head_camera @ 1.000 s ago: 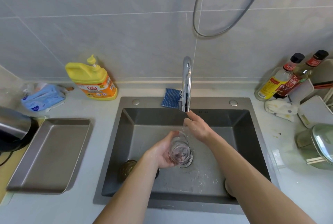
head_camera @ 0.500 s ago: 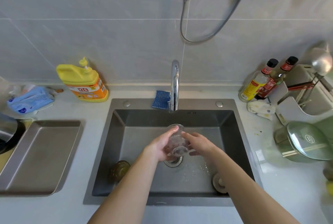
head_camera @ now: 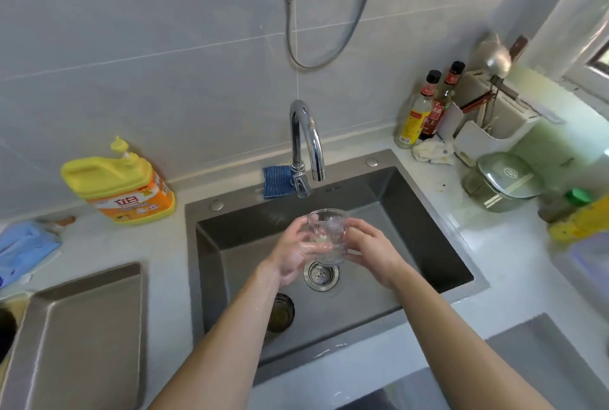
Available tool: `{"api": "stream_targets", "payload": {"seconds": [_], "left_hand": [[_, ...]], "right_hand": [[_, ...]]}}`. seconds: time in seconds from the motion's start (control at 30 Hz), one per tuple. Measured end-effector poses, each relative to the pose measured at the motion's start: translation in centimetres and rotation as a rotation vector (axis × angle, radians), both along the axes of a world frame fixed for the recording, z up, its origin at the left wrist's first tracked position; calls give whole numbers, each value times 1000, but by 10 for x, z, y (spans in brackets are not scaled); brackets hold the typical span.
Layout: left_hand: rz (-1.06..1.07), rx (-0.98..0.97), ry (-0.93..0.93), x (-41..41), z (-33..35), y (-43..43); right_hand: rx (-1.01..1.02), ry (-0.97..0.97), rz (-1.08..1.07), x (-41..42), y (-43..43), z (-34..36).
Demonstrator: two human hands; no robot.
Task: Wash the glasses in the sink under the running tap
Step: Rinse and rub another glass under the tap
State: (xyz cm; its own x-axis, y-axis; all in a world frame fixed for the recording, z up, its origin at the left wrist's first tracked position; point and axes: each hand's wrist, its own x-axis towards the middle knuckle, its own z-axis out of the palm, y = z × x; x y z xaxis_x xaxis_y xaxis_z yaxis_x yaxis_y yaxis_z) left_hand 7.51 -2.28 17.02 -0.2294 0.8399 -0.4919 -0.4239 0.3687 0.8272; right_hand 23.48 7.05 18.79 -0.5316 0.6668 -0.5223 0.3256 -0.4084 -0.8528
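A clear glass (head_camera: 327,235) is standing upright, mouth up, held above the drain of the dark steel sink (head_camera: 421,218), just below and in front of the spout of the chrome tap (head_camera: 296,133). The left hand (head_camera: 293,251) and right hand (head_camera: 372,251) are gripping its sides. A 2nd glass (head_camera: 280,312) (brownish, partly hidden by the left forearm) is sitting on the sink floor, front-left of the drain.

A glass (head_camera: 327,235) is held between left hand (head_camera: 293,253) and right hand (head_camera: 370,250), below the tap (head_camera: 304,142), above the drain (head_camera: 320,275); a second glass (head_camera: 282,312) is seen front-left in the sink (head_camera: 412,212).
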Motion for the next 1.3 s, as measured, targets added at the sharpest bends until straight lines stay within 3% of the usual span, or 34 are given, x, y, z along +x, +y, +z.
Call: {"api": "stream_targets", "payload": {"seconds": [0.47, 0.77, 1.3], "left_hand": [[-516, 151, 95, 128, 27, 40], [-864, 296, 160, 309, 56, 36], [-1295, 378, 69, 655, 51, -70]], "right_hand": [[164, 26, -450, 159, -61, 39], [298, 27, -848, 325, -122, 57], [334, -46, -1317, 619, -302, 50]]}}
